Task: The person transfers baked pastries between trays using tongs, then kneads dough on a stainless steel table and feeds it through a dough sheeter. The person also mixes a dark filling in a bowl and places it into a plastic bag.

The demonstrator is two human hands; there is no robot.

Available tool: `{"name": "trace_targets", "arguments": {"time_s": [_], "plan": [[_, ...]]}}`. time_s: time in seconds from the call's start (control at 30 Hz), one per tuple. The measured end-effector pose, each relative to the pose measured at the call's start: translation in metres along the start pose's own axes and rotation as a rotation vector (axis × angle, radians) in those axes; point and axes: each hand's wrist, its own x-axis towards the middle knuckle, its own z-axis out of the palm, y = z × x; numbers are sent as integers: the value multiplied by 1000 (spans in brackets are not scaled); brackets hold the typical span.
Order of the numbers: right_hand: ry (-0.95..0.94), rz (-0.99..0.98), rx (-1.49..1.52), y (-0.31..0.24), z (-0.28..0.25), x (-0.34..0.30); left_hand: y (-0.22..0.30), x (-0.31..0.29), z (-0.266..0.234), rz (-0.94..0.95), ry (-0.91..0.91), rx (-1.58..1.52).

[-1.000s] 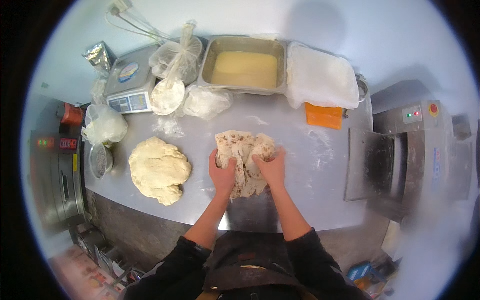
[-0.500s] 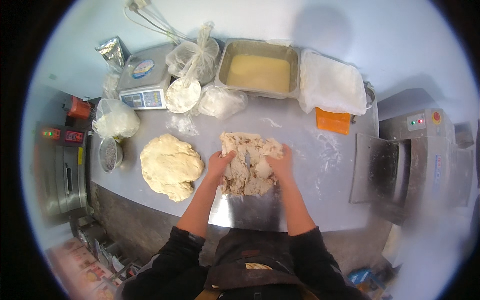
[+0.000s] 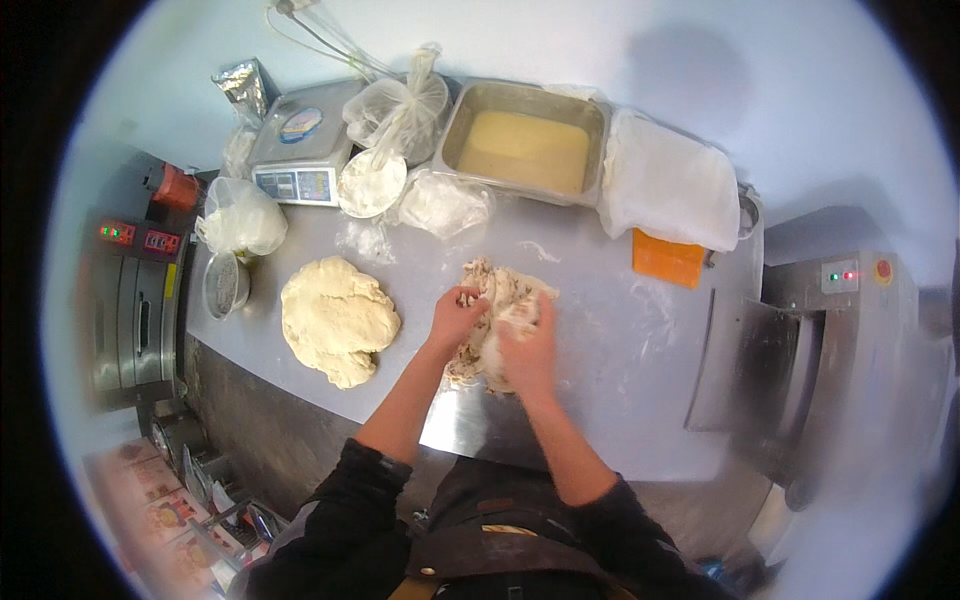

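A rough, brown-streaked piece of dough [image 3: 508, 286] lies on the metal table in front of me, bunched and folded inward from its right side. My left hand [image 3: 460, 314] has its fingers curled over the dough's left edge. On the right part, my right hand [image 3: 530, 350] grips the folded dough, thumb and fingers around it and slightly blurred. Part of the dough is hidden beneath both hands. To the left sits a larger, smooth pale-yellow lump of dough [image 3: 337, 318], apart from my hands.
Along the back stand a scale [image 3: 296, 183], a white bowl of flour [image 3: 372, 186], plastic bags [image 3: 446, 203], a metal pan of yellowish contents [image 3: 450, 150] and a cloth-covered container [image 3: 668, 180]. An orange scraper [image 3: 667, 260] lies nearby. A machine [image 3: 840, 340] stands right; a metal bowl [image 3: 226, 286] left.
My right hand has moved left, folding the dough's right side over toward the middle. My left hand has shifted slightly right with its fingers curled in. The whole view has turned a little.
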Motion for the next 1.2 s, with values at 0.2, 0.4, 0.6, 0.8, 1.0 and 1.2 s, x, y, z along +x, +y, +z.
{"name": "trace_targets", "arguments": {"time_s": [0.2,0.4,0.6,0.8,1.0,1.2], "plan": [[-263,-11,-262,-6,23,17,-15,-7,-26,-56,-68,-139],[-214,-486,-588,24,38,40,-25,-25,-27,234,46,59],[-314,-611,-676,19,82,79,-51,-62,2,481,224,321],[-500,-671,-772,40,117,106,-58,-48,14,354,402,469],[-471,-730,-780,28,126,116,-51,-68,-5,263,552,687],[-276,-472,-826,31,79,111,-80,-90,18,215,458,518]]}}
